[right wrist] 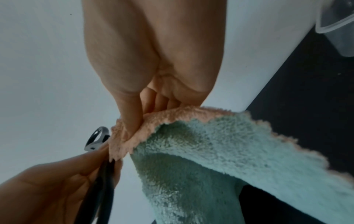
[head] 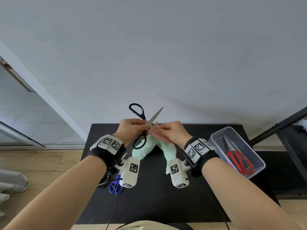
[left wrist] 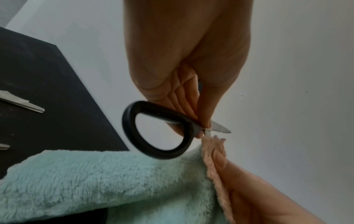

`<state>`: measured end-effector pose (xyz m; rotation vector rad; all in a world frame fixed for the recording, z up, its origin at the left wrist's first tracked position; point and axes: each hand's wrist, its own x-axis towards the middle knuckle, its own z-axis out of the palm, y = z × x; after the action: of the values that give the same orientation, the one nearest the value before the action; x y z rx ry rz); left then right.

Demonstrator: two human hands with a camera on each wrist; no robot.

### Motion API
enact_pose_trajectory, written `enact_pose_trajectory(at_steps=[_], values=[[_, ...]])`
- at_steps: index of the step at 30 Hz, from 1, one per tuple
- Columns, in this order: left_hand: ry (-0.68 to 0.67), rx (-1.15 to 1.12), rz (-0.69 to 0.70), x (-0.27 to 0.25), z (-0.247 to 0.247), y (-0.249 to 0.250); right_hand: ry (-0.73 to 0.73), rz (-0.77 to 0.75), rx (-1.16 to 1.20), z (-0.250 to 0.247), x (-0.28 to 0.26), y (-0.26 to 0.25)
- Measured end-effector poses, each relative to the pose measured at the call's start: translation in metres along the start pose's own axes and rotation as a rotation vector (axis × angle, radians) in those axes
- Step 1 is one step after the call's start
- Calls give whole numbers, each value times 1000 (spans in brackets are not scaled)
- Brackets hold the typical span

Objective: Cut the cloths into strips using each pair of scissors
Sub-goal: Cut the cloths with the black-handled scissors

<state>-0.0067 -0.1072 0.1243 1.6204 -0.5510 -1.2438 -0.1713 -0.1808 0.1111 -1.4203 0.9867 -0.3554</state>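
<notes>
Black-handled scissors (head: 144, 123) are held up above the black table (head: 166, 196), blades spread apart. My left hand (head: 131, 128) pinches them near the pivot, not through the loops; one black loop (left wrist: 159, 131) hangs below the fingers. My right hand (head: 169, 130) pinches the top edge of a mint-green fluffy cloth (head: 149, 150) with a peach reverse side (right wrist: 134, 133). The cloth drapes down in two parts between my wrists. The cloth's edge (left wrist: 212, 145) sits right at the blades (left wrist: 220, 128).
A clear plastic box (head: 259, 161) at the right holds red-handled scissors (head: 239, 160). Blue-handled scissors (head: 116, 186) and another dark pair lie on the table under my left wrist. A black stand leg (head: 279, 127) runs along the far right. A wall stands close behind.
</notes>
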Motion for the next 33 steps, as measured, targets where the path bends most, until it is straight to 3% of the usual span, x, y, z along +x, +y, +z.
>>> enact_pose_trajectory(at_steps=[7,17,22,26,28,33], values=[[134,-125,37,6,-28,6,78,12,8,-35,-11,14],[-158,416,-35,0,-36,7,217,-80,11,-53,-2,-1],[-231,570,-19,-7,-24,10,40,-103,-239,-34,-5,-15],[-268,588,5,-7,-18,12,-169,-28,-278,-17,-8,-19],[-290,594,23,-7,-17,12,-207,-14,-399,-13,-4,-18],[-315,574,56,-7,-19,12,-191,-74,-443,-3,-6,-23]])
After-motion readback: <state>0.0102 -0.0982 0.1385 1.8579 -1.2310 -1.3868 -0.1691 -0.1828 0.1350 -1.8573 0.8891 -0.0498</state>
